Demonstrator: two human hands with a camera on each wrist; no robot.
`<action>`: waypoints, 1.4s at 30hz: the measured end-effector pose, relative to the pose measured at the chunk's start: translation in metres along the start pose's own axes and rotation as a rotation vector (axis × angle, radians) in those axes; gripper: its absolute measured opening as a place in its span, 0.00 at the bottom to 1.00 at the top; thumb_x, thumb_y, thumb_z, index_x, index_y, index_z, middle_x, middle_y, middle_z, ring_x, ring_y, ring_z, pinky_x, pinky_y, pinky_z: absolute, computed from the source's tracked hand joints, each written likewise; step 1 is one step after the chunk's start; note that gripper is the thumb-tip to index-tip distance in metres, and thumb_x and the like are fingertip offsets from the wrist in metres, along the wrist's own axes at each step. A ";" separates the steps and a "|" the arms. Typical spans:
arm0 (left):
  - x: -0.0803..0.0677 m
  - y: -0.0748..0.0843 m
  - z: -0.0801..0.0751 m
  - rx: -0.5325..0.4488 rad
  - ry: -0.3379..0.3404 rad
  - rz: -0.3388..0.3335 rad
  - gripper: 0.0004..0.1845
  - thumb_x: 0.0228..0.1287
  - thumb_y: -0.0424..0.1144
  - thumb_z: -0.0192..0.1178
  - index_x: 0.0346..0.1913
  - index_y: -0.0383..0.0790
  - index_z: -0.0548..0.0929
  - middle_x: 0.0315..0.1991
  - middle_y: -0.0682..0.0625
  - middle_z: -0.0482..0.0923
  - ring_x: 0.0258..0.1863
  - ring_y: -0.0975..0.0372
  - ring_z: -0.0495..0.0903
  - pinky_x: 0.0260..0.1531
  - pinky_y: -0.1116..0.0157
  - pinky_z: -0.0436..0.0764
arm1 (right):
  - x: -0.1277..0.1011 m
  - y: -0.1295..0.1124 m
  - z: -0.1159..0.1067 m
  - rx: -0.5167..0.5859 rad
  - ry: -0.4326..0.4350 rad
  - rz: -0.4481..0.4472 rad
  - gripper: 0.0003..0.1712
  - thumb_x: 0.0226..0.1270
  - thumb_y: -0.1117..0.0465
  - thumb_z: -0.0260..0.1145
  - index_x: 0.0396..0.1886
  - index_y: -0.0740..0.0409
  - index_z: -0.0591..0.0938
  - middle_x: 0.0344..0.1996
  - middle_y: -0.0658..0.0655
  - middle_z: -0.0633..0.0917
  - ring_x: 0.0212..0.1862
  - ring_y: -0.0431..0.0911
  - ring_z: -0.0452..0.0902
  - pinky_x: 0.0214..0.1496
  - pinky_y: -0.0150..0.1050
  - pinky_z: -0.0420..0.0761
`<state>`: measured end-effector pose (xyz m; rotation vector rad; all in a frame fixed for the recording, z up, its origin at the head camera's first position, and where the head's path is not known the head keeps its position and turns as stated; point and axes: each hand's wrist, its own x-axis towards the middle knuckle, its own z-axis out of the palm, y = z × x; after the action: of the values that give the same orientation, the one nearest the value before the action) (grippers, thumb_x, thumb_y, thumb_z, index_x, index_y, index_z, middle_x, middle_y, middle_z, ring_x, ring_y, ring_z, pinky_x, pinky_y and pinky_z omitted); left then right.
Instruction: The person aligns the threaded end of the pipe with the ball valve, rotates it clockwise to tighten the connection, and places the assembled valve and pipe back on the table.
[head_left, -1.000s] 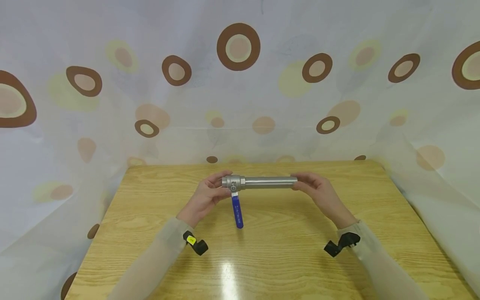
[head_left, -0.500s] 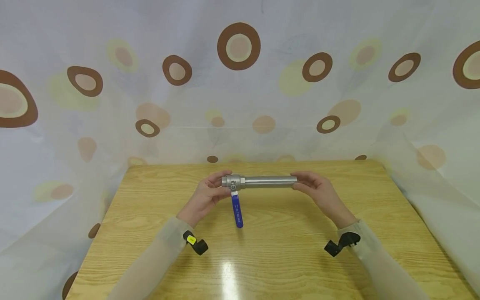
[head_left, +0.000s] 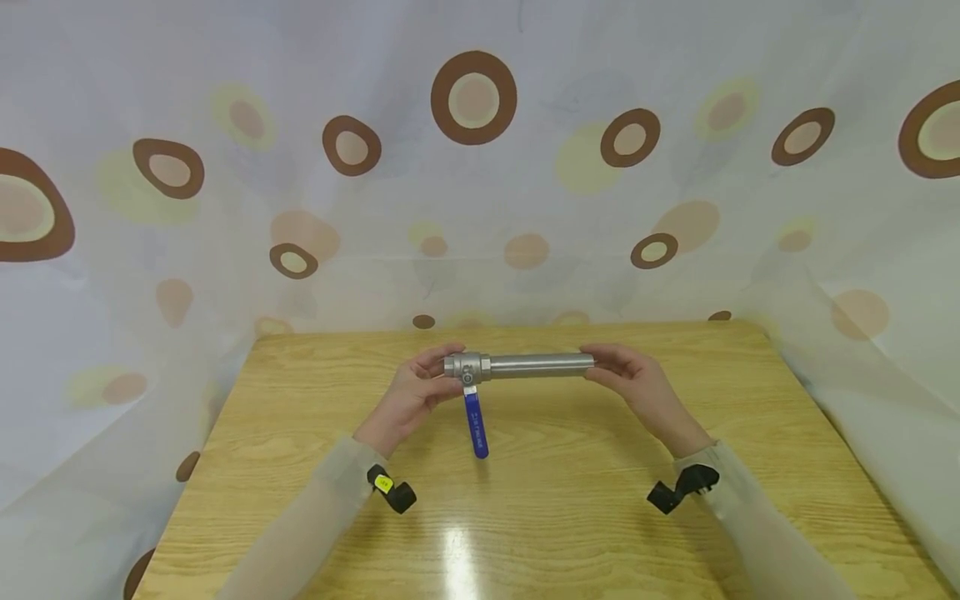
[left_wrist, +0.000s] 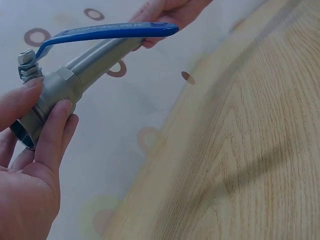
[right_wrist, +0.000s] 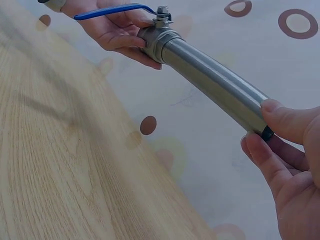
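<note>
A steel ball valve (head_left: 468,367) with a blue lever handle (head_left: 476,425) is joined end to end with a straight metal pipe (head_left: 540,365). Both are held level above the table. My left hand (head_left: 408,396) grips the valve body at its left end, thumb on the near side; the left wrist view shows the valve's hollow outer end (left_wrist: 22,134). At the other end, my right hand (head_left: 645,392) pinches the pipe's tip between thumb and fingers, as the right wrist view also shows. The lever stands out toward me, across the pipe's line. Threads at the joint are hidden.
A wood-grain table (head_left: 555,517) lies beneath the hands. White sheeting with brown and yellow circles (head_left: 474,192) hangs behind it and along both sides. Black wrist cameras (head_left: 393,492) are strapped over the sleeves.
The hands, valve and pipe keep practically the same place and pose; the head view has shifted very slightly.
</note>
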<state>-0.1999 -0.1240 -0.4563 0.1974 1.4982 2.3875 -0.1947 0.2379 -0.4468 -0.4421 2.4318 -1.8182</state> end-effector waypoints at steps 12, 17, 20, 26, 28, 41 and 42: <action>-0.001 -0.002 -0.003 0.084 0.016 0.005 0.26 0.61 0.17 0.62 0.57 0.47 0.88 0.59 0.49 0.84 0.55 0.57 0.81 0.56 0.63 0.86 | 0.003 0.003 0.001 0.027 0.013 0.023 0.28 0.76 0.57 0.67 0.70 0.64 0.77 0.56 0.49 0.85 0.54 0.36 0.83 0.58 0.32 0.83; -0.005 0.002 -0.003 0.183 0.009 0.023 0.32 0.59 0.19 0.65 0.69 0.30 0.75 0.63 0.41 0.82 0.56 0.56 0.83 0.58 0.62 0.85 | 0.005 0.004 0.003 0.016 0.014 0.040 0.29 0.76 0.55 0.68 0.70 0.64 0.77 0.58 0.52 0.84 0.55 0.36 0.83 0.61 0.36 0.83; -0.007 0.004 -0.004 0.230 0.007 0.023 0.34 0.58 0.19 0.66 0.70 0.28 0.73 0.64 0.39 0.81 0.56 0.57 0.83 0.58 0.62 0.85 | 0.006 0.004 0.005 0.026 0.015 0.046 0.30 0.75 0.55 0.69 0.70 0.65 0.77 0.59 0.52 0.84 0.55 0.37 0.83 0.61 0.35 0.83; -0.010 0.005 -0.010 0.307 0.003 0.011 0.32 0.60 0.19 0.67 0.69 0.28 0.74 0.63 0.36 0.81 0.55 0.54 0.85 0.58 0.60 0.85 | 0.008 0.004 0.008 0.045 0.013 0.066 0.31 0.73 0.55 0.70 0.70 0.65 0.78 0.59 0.51 0.85 0.55 0.36 0.83 0.59 0.29 0.82; -0.010 0.005 -0.013 0.329 0.002 0.004 0.32 0.61 0.20 0.67 0.69 0.29 0.73 0.63 0.35 0.81 0.56 0.53 0.85 0.58 0.59 0.85 | 0.009 0.006 0.009 0.045 0.012 0.074 0.30 0.73 0.54 0.71 0.69 0.64 0.78 0.59 0.51 0.85 0.55 0.36 0.83 0.59 0.29 0.82; -0.021 0.006 -0.030 0.462 0.046 -0.015 0.30 0.63 0.28 0.71 0.69 0.36 0.78 0.66 0.37 0.78 0.62 0.49 0.81 0.61 0.58 0.83 | 0.016 0.009 0.024 0.027 0.003 0.080 0.29 0.71 0.55 0.73 0.67 0.61 0.81 0.64 0.63 0.82 0.55 0.34 0.82 0.57 0.28 0.82; -0.021 0.005 -0.031 0.469 0.050 -0.016 0.30 0.63 0.27 0.71 0.69 0.35 0.78 0.67 0.37 0.78 0.63 0.49 0.81 0.61 0.59 0.83 | 0.016 0.009 0.025 0.026 -0.001 0.075 0.29 0.71 0.55 0.72 0.67 0.61 0.81 0.64 0.63 0.82 0.54 0.35 0.82 0.57 0.28 0.82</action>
<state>-0.1897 -0.1598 -0.4641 0.2291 2.0545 2.0048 -0.2060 0.2122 -0.4611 -0.3452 2.3870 -1.8161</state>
